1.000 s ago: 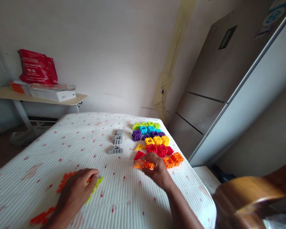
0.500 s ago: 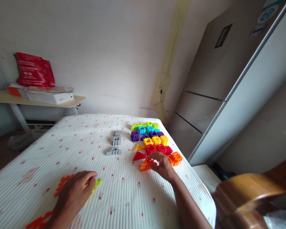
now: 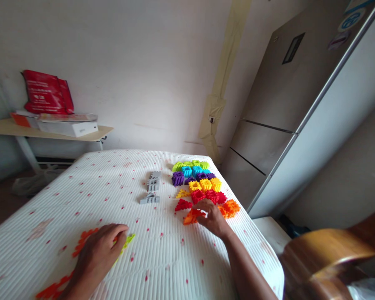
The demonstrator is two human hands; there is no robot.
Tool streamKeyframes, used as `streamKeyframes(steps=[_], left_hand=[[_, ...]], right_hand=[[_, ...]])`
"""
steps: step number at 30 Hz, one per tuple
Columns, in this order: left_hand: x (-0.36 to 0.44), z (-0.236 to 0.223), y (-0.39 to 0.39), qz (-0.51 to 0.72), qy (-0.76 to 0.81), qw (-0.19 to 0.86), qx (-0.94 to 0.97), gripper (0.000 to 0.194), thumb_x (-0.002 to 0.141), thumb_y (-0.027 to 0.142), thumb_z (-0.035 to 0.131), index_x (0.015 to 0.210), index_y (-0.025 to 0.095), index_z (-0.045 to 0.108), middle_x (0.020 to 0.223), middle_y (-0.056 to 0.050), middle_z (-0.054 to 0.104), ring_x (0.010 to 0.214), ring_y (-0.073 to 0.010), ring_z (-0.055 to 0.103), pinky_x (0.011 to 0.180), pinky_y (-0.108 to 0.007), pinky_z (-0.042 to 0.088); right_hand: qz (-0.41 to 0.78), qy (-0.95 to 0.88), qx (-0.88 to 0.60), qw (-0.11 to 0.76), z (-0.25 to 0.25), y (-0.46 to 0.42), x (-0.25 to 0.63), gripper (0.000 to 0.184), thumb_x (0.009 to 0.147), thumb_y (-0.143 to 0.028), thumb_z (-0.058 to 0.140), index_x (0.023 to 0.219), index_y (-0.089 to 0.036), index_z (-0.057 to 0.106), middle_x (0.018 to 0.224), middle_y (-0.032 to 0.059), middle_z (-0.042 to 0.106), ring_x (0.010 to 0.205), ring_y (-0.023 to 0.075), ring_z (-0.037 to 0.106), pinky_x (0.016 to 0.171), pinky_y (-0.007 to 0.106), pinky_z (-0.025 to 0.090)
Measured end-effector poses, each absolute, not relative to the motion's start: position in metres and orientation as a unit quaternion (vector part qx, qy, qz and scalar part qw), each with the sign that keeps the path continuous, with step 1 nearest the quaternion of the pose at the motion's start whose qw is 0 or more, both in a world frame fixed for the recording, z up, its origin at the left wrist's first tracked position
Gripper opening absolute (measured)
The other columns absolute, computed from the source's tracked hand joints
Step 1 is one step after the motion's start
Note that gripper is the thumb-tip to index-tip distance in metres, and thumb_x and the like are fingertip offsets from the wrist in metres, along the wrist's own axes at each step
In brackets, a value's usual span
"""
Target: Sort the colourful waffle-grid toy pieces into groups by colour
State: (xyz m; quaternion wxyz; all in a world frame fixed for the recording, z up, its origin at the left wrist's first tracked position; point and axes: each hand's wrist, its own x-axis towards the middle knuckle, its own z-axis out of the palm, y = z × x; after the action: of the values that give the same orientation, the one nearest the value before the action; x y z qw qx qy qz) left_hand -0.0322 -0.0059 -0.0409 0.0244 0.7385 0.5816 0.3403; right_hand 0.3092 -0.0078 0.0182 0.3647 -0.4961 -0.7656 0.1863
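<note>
My left hand [image 3: 101,248] is closed over a yellow-green triangular building piece [image 3: 128,243] lying close to the mattress; its tip sticks out past the fingers, and the rest is hidden. Orange-red notched pieces [image 3: 81,241] lie partly beneath that hand and beside its wrist. On the right side, my right hand [image 3: 214,218] has its thumb and fingers curved round orange triangular pieces [image 3: 192,216], gripping them from the right. Just beyond it are a red triangular piece [image 3: 183,204] and red notched blocks [image 3: 198,196]. More orange blocks [image 3: 231,208] sit right of the hand.
Rows of yellow [image 3: 204,184], purple [image 3: 178,178], blue [image 3: 186,171] and lime blocks [image 3: 190,163] stretch toward the far edge. Grey pieces [image 3: 153,183] stand left of them on the white mattress [image 3: 112,187]. A fridge [image 3: 268,104] rises at right, a wooden chair [image 3: 325,250] below it.
Both hands keep nearly the same place and grip. The whole view has shifted very slightly.
</note>
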Motion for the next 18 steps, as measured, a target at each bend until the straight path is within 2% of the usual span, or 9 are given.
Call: streamKeyframes(steps=[2,6,11,15,18], left_hand=[[-0.032,-0.040,-0.006,0.348,0.576,0.026,0.739,0.021,0.075,0.031,0.047,0.075,0.022,0.066,0.078,-0.003,0.072,0.074,-0.0185,0.066,0.071,-0.028,0.049],[-0.035,-0.028,-0.009,0.369,0.583,0.011,0.724,0.022,0.077,0.030,0.045,0.076,0.022,0.065,0.079,-0.002,0.070,0.077,-0.0180,0.064,0.073,-0.028,0.048],[-0.040,-0.007,-0.021,0.314,0.611,-0.013,0.727,0.022,0.079,0.031,0.045,0.075,0.022,0.064,0.079,-0.001,0.068,0.078,-0.0175,0.061,0.072,-0.029,0.045],[-0.033,-0.003,-0.033,0.211,0.595,-0.009,0.776,0.018,0.075,0.033,0.052,0.065,0.022,0.063,0.072,-0.002,0.065,0.074,-0.0185,0.059,0.072,-0.032,0.042],[-0.027,-0.004,-0.036,0.176,0.593,-0.020,0.786,0.013,0.071,0.032,0.057,0.074,0.024,0.066,0.079,-0.003,0.066,0.084,-0.0211,0.058,0.079,-0.035,0.040]], right_hand=[[0.171,-0.775,-0.491,0.360,0.019,-0.009,0.309,0.037,0.067,-0.002,0.056,0.097,-0.021,0.067,0.099,0.0061,0.064,0.095,0.0207,0.057,0.085,0.038,0.048],[0.123,-0.779,-0.478,0.387,0.027,-0.016,0.306,0.041,0.071,-0.007,0.054,0.109,-0.023,0.062,0.113,0.0076,0.059,0.107,0.0224,0.054,0.092,0.041,0.046],[0.044,-0.773,-0.440,0.456,0.044,-0.032,0.286,0.024,0.082,-0.018,0.052,0.104,-0.024,0.062,0.105,0.0082,0.061,0.101,0.0227,0.056,0.085,0.039,0.049],[0.052,-0.821,-0.378,0.426,0.041,-0.042,0.255,0.023,0.085,-0.017,0.047,0.102,-0.023,0.061,0.098,0.0084,0.064,0.093,0.0212,0.060,0.079,0.036,0.050],[0.077,-0.856,-0.338,0.384,0.026,-0.044,0.232,0.027,0.084,-0.014,0.044,0.104,-0.022,0.059,0.096,0.0080,0.064,0.092,0.0191,0.060,0.079,0.033,0.050]])
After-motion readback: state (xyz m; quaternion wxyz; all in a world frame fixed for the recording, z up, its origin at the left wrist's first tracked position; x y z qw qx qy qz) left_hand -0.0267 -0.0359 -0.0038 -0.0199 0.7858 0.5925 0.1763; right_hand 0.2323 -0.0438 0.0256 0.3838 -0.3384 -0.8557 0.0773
